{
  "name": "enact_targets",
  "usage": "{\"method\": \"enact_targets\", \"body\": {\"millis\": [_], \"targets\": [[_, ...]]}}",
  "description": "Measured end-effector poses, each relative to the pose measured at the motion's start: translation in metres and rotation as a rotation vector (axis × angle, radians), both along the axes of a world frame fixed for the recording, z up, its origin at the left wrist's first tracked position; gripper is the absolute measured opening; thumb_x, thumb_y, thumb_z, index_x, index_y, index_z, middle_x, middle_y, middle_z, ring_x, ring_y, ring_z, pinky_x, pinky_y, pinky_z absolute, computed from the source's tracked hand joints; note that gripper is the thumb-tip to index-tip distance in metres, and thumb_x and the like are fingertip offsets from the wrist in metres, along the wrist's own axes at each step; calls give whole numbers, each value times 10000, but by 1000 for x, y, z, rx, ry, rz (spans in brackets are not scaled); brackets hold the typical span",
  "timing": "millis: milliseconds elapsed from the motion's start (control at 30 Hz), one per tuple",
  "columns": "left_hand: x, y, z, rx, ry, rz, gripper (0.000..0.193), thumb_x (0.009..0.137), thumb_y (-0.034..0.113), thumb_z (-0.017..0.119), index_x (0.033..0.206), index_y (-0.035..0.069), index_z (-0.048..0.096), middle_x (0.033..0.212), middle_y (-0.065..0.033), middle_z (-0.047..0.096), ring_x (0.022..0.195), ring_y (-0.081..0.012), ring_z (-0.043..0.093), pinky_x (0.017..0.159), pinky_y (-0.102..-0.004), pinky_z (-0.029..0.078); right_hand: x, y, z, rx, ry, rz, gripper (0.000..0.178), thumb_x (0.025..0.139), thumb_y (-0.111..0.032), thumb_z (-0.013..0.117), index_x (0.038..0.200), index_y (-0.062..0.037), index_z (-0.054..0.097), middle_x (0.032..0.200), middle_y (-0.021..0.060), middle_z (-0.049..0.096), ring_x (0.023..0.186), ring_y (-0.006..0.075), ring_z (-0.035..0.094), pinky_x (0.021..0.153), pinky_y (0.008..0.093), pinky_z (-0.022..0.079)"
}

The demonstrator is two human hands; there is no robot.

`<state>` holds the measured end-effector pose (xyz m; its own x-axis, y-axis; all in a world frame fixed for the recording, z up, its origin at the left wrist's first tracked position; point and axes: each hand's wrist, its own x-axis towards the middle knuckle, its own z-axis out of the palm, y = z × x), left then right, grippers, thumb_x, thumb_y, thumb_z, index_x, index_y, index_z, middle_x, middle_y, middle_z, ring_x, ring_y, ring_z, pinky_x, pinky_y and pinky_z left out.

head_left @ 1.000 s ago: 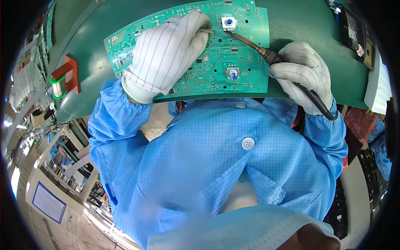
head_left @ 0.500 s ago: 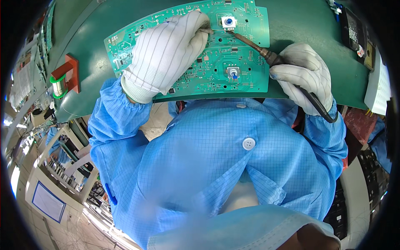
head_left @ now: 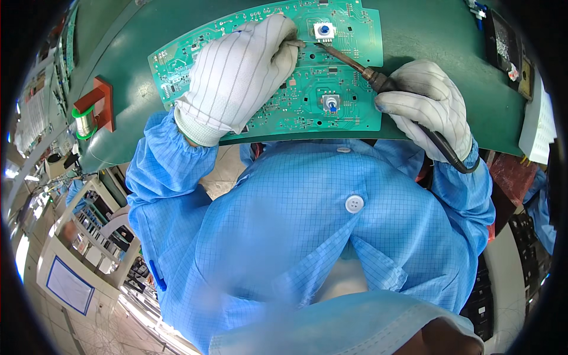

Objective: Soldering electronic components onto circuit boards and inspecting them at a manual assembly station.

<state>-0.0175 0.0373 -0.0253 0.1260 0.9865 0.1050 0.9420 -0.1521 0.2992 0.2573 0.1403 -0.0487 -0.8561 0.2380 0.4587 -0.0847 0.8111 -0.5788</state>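
Two green circuit boards (head_left: 355,83) lie one behind the other on the green mat. The far one bears a white rotary switch with a blue shaft (head_left: 323,31); a similar switch (head_left: 331,103) sits on the near one. My gloved left hand (head_left: 245,68) is over the boards' left part, fingertips pinched on a thin solder wire (head_left: 309,42) that points at the far switch's front pins. In my gloved right hand (head_left: 429,97) is a soldering iron (head_left: 355,65), gripped like a pen, its tip by those pins at their left end.
A spool of solder wire (head_left: 84,123) sits on a red-brown stand (head_left: 105,103) to the left on the green mat (head_left: 139,89). At the far right are a dark tray (head_left: 503,44) and white papers (head_left: 537,121). The iron's black cable (head_left: 447,151) runs under my right wrist.
The iron's tip has shifted slightly left along the front of the far switch, and my right hand has moved a little left with it. My left hand has hardly moved.
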Motion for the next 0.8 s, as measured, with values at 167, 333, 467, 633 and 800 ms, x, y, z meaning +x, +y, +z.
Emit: {"method": "enact_targets", "body": {"millis": [167, 333, 467, 633, 800], "targets": [[1, -1, -2, 30, 42, 17, 145, 891, 194, 638, 974, 108, 557, 695, -137, 609, 594, -305, 646, 525, -420, 514, 2, 0, -1, 21, -3, -16, 409, 653, -29, 798, 1049, -84, 711, 947, 107, 603, 884, 306, 641, 767, 409, 534], [1, -3, -2, 14, 58, -6, 146, 907, 211, 618, 997, 115, 556, 691, -136, 604, 584, -286, 649, 503, -407, 510, 2, -2, -2, 13, 3, -13, 418, 644, -26, 801, 1049, -86, 712, 948, 107, 603, 886, 306, 640, 768, 410, 533], [1, -2, -2, 22, 57, -26, 155, 911, 224, 616, 1011, 119, 560, 690, -131, 604, 563, -284, 643, 501, -402, 514, 2, -2, -2, 24, 5, -28, 398, 652, -21, 797, 1037, -87, 716, 946, 103, 604, 882, 303, 642, 764, 409, 534], [3, -3, -2, 9, 57, 45, 148, 908, 231, 627, 992, 120, 577, 702, -119, 626, 580, -279, 654, 509, -397, 524, 7, -1, -4, 16, 27, -43, 386, 659, -58, 774, 1039, -108, 725, 930, 100, 614, 863, 291, 639, 763, 396, 528], [3, -2, -2, 24, 52, 41, 136, 903, 219, 628, 976, 115, 580, 689, -117, 626, 571, -274, 653, 503, -396, 523, 7, 0, -4, -7, 41, -68, 372, 654, -92, 748, 1023, -140, 742, 925, 94, 614, 849, 284, 629, 759, 381, 516]]}}
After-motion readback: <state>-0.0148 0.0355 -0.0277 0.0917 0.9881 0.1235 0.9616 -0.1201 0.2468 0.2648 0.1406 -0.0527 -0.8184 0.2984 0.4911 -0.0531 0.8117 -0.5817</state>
